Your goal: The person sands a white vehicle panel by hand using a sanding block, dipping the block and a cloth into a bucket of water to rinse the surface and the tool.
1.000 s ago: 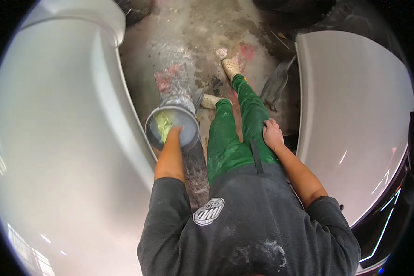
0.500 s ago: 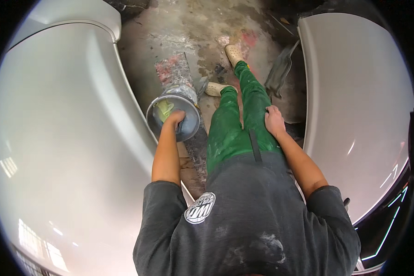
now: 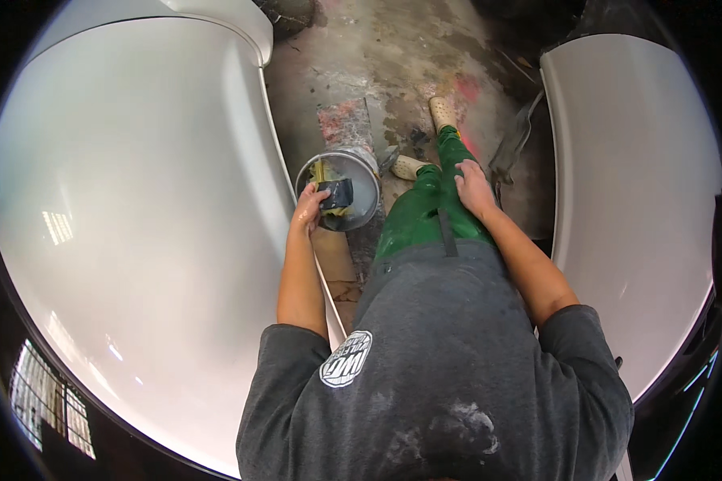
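Note:
Over the left part of a grey bucket, my left hand is closed on a dark rectangular piece of sandpaper, gripping its left edge with thumb and fingers. A yellow-green cloth shows in the bucket behind the sandpaper, and yellowish material peeks out beneath it. I cannot tell whether the sandpaper touches the cloth. My right hand lies on the thigh of my green trousers, fingers stretched out and holding nothing.
A large pale, glossy car panel curves along my left, close beside the bucket. Another pale panel stands to my right. Under the bucket lies a paint-stained board on the wet, stained floor. Dark crumpled sheeting lies near the right panel.
My left hand has risen from inside the bucket and turned, bringing the dark sandpaper into view. My right hand has shifted slightly along the thigh. The whole view has swung a little.

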`<state>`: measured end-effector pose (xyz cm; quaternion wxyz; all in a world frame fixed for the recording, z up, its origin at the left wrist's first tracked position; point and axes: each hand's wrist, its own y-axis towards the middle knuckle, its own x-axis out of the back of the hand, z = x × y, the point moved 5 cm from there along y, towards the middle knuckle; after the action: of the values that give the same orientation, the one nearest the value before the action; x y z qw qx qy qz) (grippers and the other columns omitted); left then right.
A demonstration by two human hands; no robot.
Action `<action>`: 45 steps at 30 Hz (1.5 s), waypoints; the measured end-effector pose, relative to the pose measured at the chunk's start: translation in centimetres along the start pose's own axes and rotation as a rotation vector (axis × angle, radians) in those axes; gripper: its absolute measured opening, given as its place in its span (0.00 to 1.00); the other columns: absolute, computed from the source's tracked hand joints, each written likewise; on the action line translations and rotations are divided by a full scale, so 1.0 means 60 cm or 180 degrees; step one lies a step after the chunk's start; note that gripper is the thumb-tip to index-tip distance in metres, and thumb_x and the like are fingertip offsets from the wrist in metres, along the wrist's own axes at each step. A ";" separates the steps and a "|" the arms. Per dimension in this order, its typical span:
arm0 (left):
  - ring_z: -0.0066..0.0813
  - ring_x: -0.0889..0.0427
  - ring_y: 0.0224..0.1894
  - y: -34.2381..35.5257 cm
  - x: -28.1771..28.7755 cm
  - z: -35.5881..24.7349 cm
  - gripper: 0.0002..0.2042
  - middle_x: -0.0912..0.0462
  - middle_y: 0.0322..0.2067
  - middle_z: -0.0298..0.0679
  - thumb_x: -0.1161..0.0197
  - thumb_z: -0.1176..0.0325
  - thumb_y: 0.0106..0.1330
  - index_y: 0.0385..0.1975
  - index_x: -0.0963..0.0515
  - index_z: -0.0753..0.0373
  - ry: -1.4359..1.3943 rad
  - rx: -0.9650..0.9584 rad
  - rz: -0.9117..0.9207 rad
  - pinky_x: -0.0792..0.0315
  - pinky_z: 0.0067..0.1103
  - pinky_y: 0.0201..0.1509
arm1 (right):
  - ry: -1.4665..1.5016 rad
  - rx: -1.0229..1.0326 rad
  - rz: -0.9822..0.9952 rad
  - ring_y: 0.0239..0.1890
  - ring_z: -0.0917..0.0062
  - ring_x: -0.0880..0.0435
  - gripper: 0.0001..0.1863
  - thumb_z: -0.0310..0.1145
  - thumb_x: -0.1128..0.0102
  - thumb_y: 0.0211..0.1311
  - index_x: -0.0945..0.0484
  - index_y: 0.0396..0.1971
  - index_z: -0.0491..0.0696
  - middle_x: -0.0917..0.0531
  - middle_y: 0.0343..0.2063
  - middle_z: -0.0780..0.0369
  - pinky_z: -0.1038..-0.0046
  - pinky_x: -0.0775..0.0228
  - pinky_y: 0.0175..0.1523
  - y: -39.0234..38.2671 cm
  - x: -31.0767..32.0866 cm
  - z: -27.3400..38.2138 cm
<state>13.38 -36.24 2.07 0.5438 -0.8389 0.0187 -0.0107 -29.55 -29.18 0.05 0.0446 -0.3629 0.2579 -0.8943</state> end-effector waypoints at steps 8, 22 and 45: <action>0.30 0.19 0.52 0.006 -0.015 0.004 0.19 0.18 0.49 0.38 0.37 0.70 0.68 0.57 0.28 0.64 0.0076 -0.0309 0.0052 0.28 0.27 0.59 | 0.0082 0.0171 0.0101 0.65 0.51 0.28 0.18 0.30 0.40 0.65 0.24 0.54 0.43 0.26 0.61 0.47 0.59 0.35 0.69 0.011 -0.008 0.037; 0.23 0.19 0.34 0.006 -0.012 0.089 0.09 0.18 0.34 0.33 0.37 0.67 0.72 0.47 0.25 0.61 -0.0038 -0.0027 -0.0409 0.23 0.22 0.38 | -0.0033 0.0305 0.0119 0.62 0.50 0.25 0.17 0.29 0.40 0.64 0.22 0.53 0.42 0.25 0.60 0.47 0.57 0.33 0.68 -0.003 0.005 0.038; 0.24 0.18 0.44 -0.164 -0.201 -0.144 0.14 0.21 0.42 0.33 0.33 0.72 0.69 0.48 0.31 0.57 -0.0987 -0.1002 0.0109 0.20 0.29 0.49 | 0.2666 0.0802 0.1850 0.32 0.79 0.19 0.15 0.39 0.35 0.67 0.19 0.40 0.41 0.16 0.29 0.62 0.74 0.27 0.39 0.051 -0.018 0.342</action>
<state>1.20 -39.57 14.61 0.4026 -0.9047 -0.0495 0.1307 -15.31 -40.33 10.27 0.2272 0.1204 0.2341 -0.9376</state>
